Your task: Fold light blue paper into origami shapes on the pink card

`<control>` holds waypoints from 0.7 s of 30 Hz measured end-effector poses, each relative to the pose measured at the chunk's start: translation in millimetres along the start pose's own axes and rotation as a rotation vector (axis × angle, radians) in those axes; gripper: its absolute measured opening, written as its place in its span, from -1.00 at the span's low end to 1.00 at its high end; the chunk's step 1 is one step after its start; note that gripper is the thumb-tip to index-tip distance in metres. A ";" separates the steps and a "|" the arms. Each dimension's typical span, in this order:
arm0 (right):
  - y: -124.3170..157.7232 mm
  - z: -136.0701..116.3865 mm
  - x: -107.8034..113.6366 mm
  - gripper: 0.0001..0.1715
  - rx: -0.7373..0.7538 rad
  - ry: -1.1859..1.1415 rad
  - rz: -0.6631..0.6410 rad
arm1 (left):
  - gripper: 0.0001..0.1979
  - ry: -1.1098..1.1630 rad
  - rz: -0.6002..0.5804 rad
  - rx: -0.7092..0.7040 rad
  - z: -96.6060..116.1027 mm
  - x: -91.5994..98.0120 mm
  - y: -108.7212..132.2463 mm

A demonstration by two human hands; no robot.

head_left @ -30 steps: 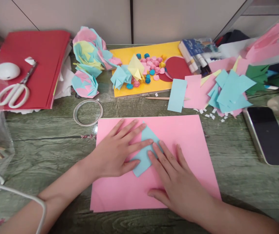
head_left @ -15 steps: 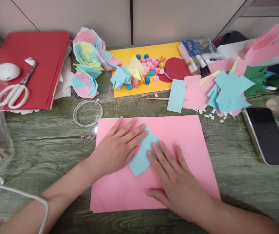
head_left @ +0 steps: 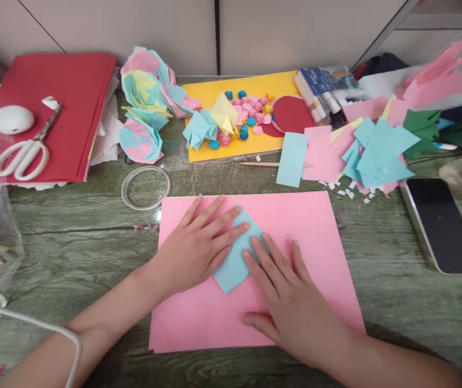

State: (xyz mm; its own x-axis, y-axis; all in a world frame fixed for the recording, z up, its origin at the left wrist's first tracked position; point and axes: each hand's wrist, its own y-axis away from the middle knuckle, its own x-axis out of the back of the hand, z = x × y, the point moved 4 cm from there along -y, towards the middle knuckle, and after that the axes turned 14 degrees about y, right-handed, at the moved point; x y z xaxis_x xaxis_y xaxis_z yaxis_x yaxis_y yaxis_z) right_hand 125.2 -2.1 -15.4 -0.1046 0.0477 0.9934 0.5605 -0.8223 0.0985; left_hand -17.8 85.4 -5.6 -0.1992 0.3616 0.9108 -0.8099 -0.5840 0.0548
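Note:
A light blue piece of folded paper [head_left: 233, 272] lies slantwise on a stack of pink paper sheets [head_left: 198, 323]. My left hand [head_left: 198, 242] rests flat with its fingers spread, the fingertips over the blue paper's upper left side. From the right, my right hand [head_left: 291, 291] lies on the paper's right edge with fingers outstretched and the thumb apart on the pink sheet. Both palms face down and cover parts of the blue paper. Neither hand grasps anything.
White scissors [head_left: 22, 159] and a white case [head_left: 11, 119] lie on red paper [head_left: 73, 97]. Behind the pink sheets are a tape roll [head_left: 124, 188], folded paper flowers [head_left: 142, 143], yellow card [head_left: 198, 153], a blue rectangle [head_left: 292, 160] and blue scraps [head_left: 384, 156]. A phone [head_left: 445, 226] lies right.
The fingers of my left hand have shifted slightly on the blue paper, one finger reaching a little farther right. My right hand and the blue paper stay almost where they were.

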 end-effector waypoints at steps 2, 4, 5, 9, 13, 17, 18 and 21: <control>0.1 -0.3 0.0 -0.11 0.002 0.000 0.002 | -0.57 0.000 -0.008 0.003 0.0 -0.2 0.3; 0.0 -0.2 -0.3 -0.10 0.003 -0.001 0.002 | -0.57 0.001 -0.010 0.004 0.0 -0.5 0.4; -0.1 -0.2 -0.6 -0.11 0.004 -0.003 0.000 | -0.57 0.003 -0.009 0.004 -0.1 -0.6 0.4; -0.2 0.2 -1.3 -0.11 0.004 -0.005 0.001 | -0.57 0.010 -0.003 0.005 -0.8 -1.4 0.3; 0.5 0.0 -0.4 -0.11 0.004 -0.002 0.005 | -0.55 0.025 -0.011 -0.001 -1.4 -1.5 1.1; 0.8 -0.1 0.3 -0.10 0.005 0.002 0.008 | -0.41 0.044 -0.032 -0.024 -1.3 -1.0 1.9; 0.7 0.0 0.2 -0.10 0.006 0.001 0.006 | -0.38 0.046 -0.036 -0.026 -1.3 -0.9 2.0; 0.3 0.3 -0.4 -0.10 0.009 0.000 0.004 | -0.36 0.055 -0.028 -0.027 -1.5 -0.4 2.1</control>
State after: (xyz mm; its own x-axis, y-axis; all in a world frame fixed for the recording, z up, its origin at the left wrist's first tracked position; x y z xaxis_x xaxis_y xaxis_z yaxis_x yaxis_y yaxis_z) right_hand 125.7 -2.1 -15.7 -0.1021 0.0442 0.9938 0.5687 -0.8171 0.0948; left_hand -20.2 85.2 -6.6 -0.2058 0.4175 0.8851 -0.8299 -0.5537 0.0682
